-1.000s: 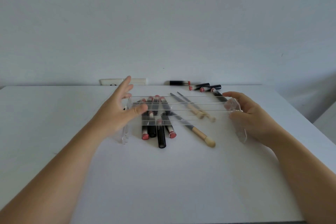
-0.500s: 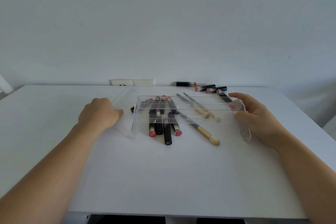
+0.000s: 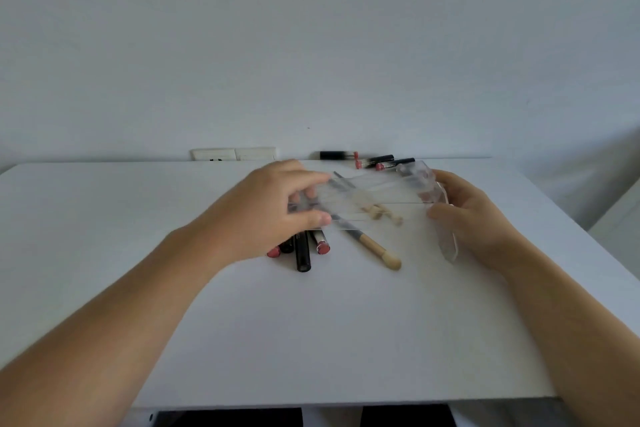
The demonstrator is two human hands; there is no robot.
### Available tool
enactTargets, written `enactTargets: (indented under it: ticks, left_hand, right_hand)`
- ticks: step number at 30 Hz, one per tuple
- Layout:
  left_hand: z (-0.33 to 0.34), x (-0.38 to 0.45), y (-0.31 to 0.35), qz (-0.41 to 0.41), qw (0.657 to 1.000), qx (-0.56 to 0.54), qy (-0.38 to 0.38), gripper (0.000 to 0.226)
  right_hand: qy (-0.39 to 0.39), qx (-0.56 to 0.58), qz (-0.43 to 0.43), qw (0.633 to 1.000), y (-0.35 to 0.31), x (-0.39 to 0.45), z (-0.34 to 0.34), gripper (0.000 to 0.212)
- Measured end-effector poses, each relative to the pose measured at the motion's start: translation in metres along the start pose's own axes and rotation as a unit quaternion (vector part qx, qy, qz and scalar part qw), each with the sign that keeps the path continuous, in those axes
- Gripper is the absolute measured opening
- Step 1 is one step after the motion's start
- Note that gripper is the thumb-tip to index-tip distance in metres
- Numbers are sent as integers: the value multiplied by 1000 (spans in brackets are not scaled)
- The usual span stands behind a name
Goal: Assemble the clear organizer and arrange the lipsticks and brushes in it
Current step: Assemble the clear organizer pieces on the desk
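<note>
I hold the clear organizer [image 3: 391, 194] above the white table [image 3: 311, 340], tilted, its right end higher. My left hand [image 3: 273, 215] grips its left end, thumb in front and fingers over the top edge. My right hand [image 3: 474, 218] grips its right end panel. Under and behind it lie several black lipsticks [image 3: 303, 251] with pink ends, partly hidden by my left hand. A wooden-handled brush [image 3: 375, 250] lies to their right, and more brushes [image 3: 377, 213] show blurred through the clear plastic.
Three more lipsticks [image 3: 375, 159] lie at the table's far edge against the wall. A white wall socket [image 3: 233, 153] sits left of them. The table's front edge runs across the bottom of the view.
My left hand has moved right from the table onto the organizer's left end. Both hands have raised and tilted the organizer off the table.
</note>
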State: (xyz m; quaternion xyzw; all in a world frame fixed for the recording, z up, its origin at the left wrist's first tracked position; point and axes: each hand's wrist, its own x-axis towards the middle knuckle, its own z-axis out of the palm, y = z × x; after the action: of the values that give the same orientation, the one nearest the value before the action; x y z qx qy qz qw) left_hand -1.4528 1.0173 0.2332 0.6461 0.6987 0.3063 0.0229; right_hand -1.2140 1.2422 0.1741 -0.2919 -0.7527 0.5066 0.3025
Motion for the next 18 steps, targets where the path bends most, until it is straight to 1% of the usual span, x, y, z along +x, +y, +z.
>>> enactTargets:
  ticks: [2,5,9,18]
  left_hand:
    - [13,-2,4,11,1000,-3,-11,53]
    - [24,-6,0,24,1000,15,3,45]
    - [33,-6,3,40,998,47,7,45]
    - [48,3,17,76,995,67,-3,49]
  right_hand:
    - [-8,5,-5,1000,0,-1,0,56]
    - [-7,4,5,1000,0,0,0,50]
    - [-26,1,27,999,-7,0,-3,42]
    - [-27,5,26,999,-25,-14,2,43]
